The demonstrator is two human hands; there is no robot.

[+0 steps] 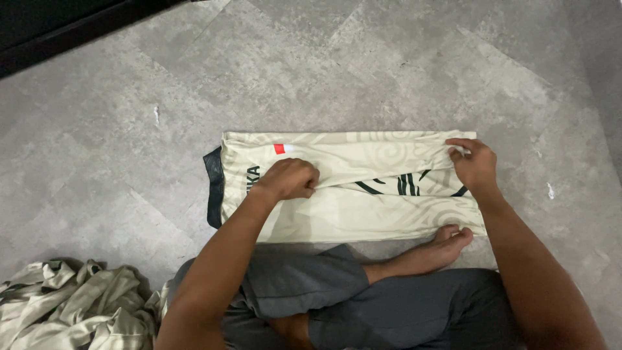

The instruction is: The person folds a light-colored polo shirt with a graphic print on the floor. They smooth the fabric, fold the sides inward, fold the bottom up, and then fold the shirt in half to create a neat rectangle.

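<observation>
I see a cream shirt [350, 188], folded into a long band with dark stripes, lying flat on the grey floor [129, 162] just beyond the person's crossed legs [363, 291]. My left hand [289, 179] is clenched on a fold near the shirt's left end, beside its dark collar edge [214, 188]. My right hand [475, 165] pinches the cloth at the shirt's right end. A bare foot [447, 243] touches the shirt's near edge. A crumpled heap of similar cloth [71, 304] lies well left of the shirt.
</observation>
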